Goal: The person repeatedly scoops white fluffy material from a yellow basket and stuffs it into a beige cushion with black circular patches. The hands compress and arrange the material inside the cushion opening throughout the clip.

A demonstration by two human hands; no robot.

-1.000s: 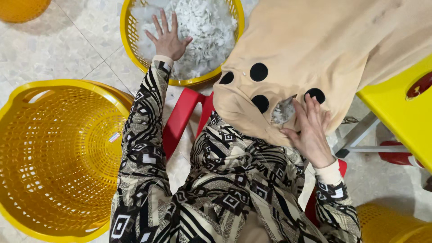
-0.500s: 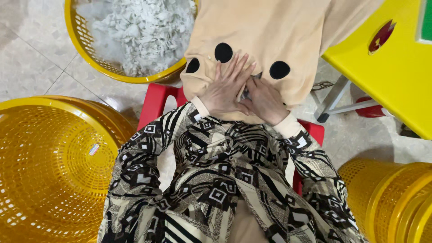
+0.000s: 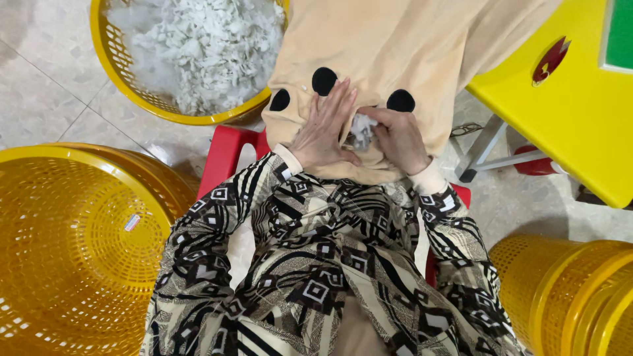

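A beige plush fabric cover (image 3: 395, 46) with three black dots lies across my lap and hangs off the yellow table. My left hand (image 3: 322, 129) lies flat on it with fingers spread, holding the fabric open at a gap. My right hand (image 3: 395, 137) pinches a tuft of white stuffing (image 3: 361, 128) at that gap, between the two hands. A yellow basket (image 3: 115, 62) full of the same white stuffing stands on the floor at the upper left, apart from both hands.
A large yellow mesh basket (image 3: 72, 250) sits at my left. Stacked yellow baskets (image 3: 567, 296) stand at the lower right. A yellow table (image 3: 567, 112) with a metal leg is on the right. I sit on a red stool (image 3: 224, 155) on a tiled floor.
My left hand came back from the stuffing basket to the fabric cover. Both hands now meet at the gap, and the white tuft shows between them.
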